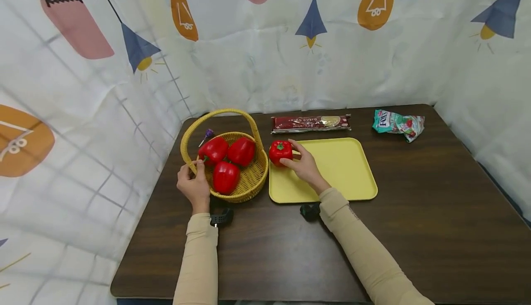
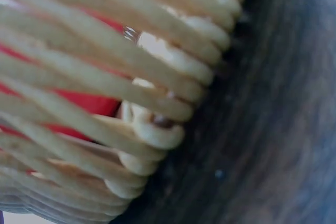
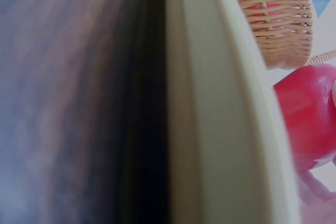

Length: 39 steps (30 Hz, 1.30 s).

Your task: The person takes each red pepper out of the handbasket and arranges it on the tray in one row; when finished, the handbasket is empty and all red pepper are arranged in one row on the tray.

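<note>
A yellow wicker basket [image 1: 262,169] with a tall arched handle stands on the left of the table, and three red bell peppers [image 1: 226,177] lie in it. At the basket's left side, my left hand [image 1: 194,187] holds the handle near its base. My right hand [image 1: 306,166] grips another red bell pepper [image 1: 280,152] between thumb and fingers at the left end of a yellow tray [image 1: 332,171]. Whether that pepper touches the tray cannot be told. The left wrist view shows the basket's weave [image 2: 147,72] close up; the right wrist view has the held pepper [image 3: 307,116] beyond the tray's edge.
Behind the tray lies a long dark red packet [image 1: 311,124]. A crumpled teal packet [image 1: 399,124] sits at the back right. Something small and purple [image 1: 209,133] shows behind the basket. Printed curtains hang behind and beside the dark wooden table [image 1: 435,222].
</note>
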### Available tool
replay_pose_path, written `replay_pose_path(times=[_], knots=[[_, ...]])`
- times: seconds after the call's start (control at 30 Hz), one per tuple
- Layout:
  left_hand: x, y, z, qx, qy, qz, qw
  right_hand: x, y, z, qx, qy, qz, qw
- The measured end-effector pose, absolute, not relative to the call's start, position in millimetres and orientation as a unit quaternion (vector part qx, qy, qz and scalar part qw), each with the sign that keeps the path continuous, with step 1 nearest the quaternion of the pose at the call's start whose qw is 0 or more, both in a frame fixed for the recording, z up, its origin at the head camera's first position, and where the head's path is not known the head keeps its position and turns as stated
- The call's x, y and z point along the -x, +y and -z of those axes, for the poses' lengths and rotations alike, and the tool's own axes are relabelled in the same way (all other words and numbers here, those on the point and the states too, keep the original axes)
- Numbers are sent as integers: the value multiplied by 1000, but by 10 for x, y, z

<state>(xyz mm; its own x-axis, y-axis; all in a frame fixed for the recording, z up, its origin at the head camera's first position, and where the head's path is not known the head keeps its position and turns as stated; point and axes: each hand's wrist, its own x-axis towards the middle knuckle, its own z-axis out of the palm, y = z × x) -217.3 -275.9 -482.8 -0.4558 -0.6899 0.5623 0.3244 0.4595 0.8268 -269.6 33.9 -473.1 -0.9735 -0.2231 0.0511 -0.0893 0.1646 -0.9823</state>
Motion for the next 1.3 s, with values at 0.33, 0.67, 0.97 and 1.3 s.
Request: replay_pose_path(times=[0.33, 0.67, 0.97, 1.3], knots=[[2159, -2742, 4792, -124, -695, 481, 520, 2749, 267, 4738, 91, 772, 627, 47], [2113, -2744, 4753, -118, -707, 484, 502, 2799, 230, 4765, 108, 760, 639, 53], [2145, -2779, 4832, -122, -707, 482, 504, 2733, 251, 4756, 73, 758, 644, 78], [2141, -2782, 4812, -125, -706, 476, 510, 2618, 332, 4561, 44, 783, 619, 31]])
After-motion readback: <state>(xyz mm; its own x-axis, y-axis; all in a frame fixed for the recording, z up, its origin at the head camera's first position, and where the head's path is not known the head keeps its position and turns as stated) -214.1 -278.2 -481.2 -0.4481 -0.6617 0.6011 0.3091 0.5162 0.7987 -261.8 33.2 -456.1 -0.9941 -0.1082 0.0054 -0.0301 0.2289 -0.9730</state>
